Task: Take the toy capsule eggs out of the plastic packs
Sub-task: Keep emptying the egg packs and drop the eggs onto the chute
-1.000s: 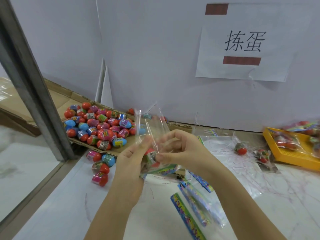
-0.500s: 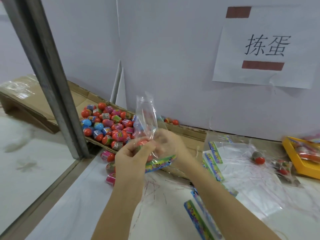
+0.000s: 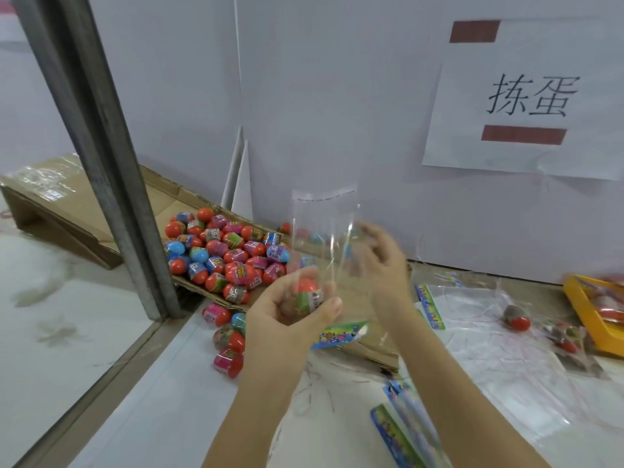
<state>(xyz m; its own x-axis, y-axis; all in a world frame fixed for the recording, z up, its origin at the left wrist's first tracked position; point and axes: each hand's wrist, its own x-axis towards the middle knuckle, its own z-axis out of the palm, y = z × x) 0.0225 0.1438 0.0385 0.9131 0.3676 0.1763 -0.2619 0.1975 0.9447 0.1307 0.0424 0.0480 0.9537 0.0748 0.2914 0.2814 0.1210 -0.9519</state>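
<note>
Left forearm (image 3: 256,400): bare, rising from the lower edge toward centre.
Left hand (image 3: 293,310): palm turned up, fingers and thumb curled round a capsule egg (image 3: 306,292) through the clear plastic pack (image 3: 324,228).
Right forearm (image 3: 449,383): bare, entering from lower right, angled up and left.
Right hand (image 3: 380,261): higher than the left, just beside the pack, motion-blurred; fingers loosely bent, grip not discernible.

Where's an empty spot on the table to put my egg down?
The bare white tabletop at near left, between the grey metal post, the loose capsule eggs and the left hand holding the orange-and-green capsule egg. Crowded: the brown cardboard sheet heaped with eggs, and the right side, with clear empty plastic packs and the yellow plastic tray.
</note>
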